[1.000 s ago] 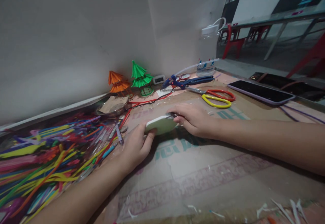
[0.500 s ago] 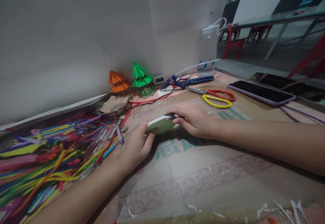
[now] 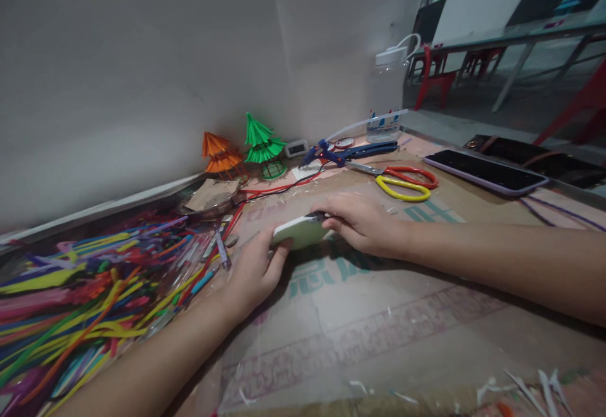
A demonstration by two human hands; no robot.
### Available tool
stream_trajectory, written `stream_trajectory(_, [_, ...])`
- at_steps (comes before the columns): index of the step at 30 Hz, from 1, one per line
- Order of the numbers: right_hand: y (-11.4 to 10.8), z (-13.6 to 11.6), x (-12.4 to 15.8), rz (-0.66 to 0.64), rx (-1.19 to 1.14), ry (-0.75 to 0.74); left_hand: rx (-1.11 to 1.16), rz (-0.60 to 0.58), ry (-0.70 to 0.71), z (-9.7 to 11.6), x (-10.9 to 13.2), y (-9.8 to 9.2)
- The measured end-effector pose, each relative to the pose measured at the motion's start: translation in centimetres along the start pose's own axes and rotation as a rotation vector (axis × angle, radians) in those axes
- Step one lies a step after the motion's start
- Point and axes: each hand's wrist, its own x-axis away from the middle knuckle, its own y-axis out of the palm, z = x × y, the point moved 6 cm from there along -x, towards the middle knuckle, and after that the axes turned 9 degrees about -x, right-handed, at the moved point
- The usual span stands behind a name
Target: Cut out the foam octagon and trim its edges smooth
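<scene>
A flat, pale green disc [image 3: 303, 233] with a white edge is held above the table, tilted. My left hand [image 3: 258, 262] grips its left side, thumb on the near face. At its right end, the fingers of my right hand [image 3: 362, 223] are closed on the disc and a small dark piece [image 3: 316, 216] at its upper edge. The far side of the disc is hidden. Beneath both hands lies a brown board [image 3: 360, 341] with green and red print under clear plastic.
Colourful pipe cleaners [image 3: 85, 297] fill the left. Behind stand an orange tree [image 3: 221, 154], a green tree [image 3: 264, 146], a glue gun [image 3: 324, 153], scissors [image 3: 402, 183] and a bottle [image 3: 387, 95]. A phone [image 3: 485, 172] lies at the right; white scraps [image 3: 544, 388] at the front.
The disc has tilted slightly, showing a little more of its green face. Both hands keep their hold in nearly the same place.
</scene>
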Motion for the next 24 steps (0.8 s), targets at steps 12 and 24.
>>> stream_trajectory(12, [0.06, 0.27, -0.18, -0.002, 0.017, 0.055, -0.019, 0.017, 0.015, 0.02, -0.17, -0.09])
stream_trajectory(24, [0.05, 0.49, -0.2, 0.025, -0.005, 0.067, -0.003, 0.014, -0.026, -0.39, -0.09, 0.0])
